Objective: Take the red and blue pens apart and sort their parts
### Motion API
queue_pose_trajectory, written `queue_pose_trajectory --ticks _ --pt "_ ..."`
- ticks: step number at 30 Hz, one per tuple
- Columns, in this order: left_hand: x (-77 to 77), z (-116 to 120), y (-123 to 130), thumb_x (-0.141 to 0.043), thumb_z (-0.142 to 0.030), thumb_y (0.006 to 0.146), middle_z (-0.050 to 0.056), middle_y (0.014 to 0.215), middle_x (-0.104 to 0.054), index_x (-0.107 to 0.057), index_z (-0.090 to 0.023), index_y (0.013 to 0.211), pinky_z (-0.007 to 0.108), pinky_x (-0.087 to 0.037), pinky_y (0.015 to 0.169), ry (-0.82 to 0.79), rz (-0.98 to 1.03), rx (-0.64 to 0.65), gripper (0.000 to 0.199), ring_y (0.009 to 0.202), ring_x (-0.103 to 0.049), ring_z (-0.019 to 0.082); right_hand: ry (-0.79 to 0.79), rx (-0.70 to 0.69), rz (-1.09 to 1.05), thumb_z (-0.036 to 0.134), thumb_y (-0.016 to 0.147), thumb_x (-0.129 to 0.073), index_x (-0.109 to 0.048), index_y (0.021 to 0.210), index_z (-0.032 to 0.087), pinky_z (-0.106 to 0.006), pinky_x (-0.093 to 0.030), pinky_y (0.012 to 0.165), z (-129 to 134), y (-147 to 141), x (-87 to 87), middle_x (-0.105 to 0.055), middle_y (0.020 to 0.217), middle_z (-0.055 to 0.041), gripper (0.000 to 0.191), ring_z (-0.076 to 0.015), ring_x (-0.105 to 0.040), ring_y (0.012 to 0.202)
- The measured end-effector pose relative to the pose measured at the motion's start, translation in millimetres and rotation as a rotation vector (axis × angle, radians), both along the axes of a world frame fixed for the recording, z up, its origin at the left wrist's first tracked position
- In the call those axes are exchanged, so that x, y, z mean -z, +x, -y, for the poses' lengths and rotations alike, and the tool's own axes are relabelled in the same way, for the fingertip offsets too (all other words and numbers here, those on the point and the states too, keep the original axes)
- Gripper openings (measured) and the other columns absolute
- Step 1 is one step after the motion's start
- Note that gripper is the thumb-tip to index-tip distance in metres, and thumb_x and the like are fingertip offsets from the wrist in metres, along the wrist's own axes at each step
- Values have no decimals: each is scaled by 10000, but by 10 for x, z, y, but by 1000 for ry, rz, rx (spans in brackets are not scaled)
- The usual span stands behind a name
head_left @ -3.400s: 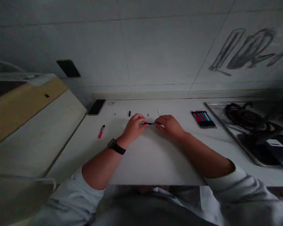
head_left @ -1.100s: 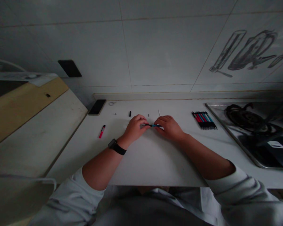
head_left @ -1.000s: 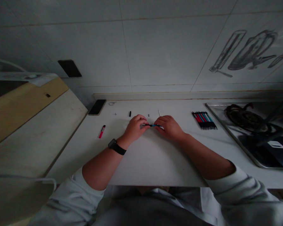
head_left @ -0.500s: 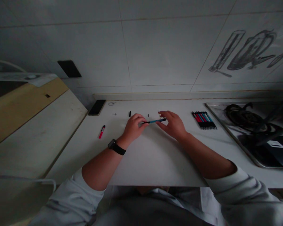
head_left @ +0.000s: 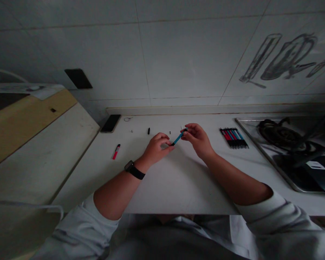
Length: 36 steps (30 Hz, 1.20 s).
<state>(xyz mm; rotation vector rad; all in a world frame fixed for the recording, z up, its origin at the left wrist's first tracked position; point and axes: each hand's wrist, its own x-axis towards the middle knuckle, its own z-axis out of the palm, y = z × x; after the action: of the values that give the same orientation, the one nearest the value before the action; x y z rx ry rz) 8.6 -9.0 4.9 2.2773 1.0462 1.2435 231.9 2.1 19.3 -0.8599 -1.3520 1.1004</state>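
Blue-and-black plastic pen (head_left: 178, 138) slants above the white counter (head_left: 173, 187), nearer the back edge. The right hand (head_left: 199, 141) pinches its top; the left hand (head_left: 154, 148) curls at its tip, maybe for steadiness, grip unclear.

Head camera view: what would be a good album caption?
Two hands tilt a blue pen above a white counter.

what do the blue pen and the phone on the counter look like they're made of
Blue pen: probably plastic, from its even blue colour and black ends; finish unclear.
Phone: likely glass-fronted, smooth and dark, with a paler edge that could be metal or plastic.
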Motion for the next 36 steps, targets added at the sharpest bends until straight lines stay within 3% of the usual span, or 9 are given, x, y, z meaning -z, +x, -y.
queue_pose_trajectory --ticks 3,7,11,19,36 --pt "-23 34 11 -831 -239 844 63 1070 -650 -703 -197 812 399 -550 974 -8 -25 41 139 1071 -661 213 12 -19 16 506 836 -790 -498 1225 311 -409 -637 842 77 -78 2 -721 1006 -22 524 -200 -715 948" --pt "-82 55 8 -730 -312 942 73 1074 -657 -708 -209 959 403 -545 982 -5 -23 95 106 1064 -657 211 47 83 20 525 887 -724 -416 1254 332 -381 -644 789 62 -49 -21 -701 1039 -18 516 -189 -701 927" --pt "-103 39 -14 -576 -368 1040 74 1050 -668 -696 -210 1041 396 -532 976 -7 -22 64 198 1052 -650 205 63 197 -1 506 899 -702 -441 1200 337 -351 -634 766 -79 135 -76 -674 1013 -6 434 -185 -688 941" --pt "-41 0 -19 -494 -434 1075 72 1051 -669 -699 -203 1036 394 -518 989 -39 -49 25 311 1063 -637 204 94 250 -51 471 880 -723 -481 1175 330 -310 -625 700 -241 388 -149 -680 972 23 406 -153 -688 855" --pt "-23 5 -14 -531 -396 1058 66 1063 -672 -701 -200 981 421 -529 1017 -116 -111 36 271 1069 -652 214 96 282 -48 431 885 -696 -474 1147 318 -296 -613 685 -329 502 -142 -681 946 38 362 -131 -682 784"
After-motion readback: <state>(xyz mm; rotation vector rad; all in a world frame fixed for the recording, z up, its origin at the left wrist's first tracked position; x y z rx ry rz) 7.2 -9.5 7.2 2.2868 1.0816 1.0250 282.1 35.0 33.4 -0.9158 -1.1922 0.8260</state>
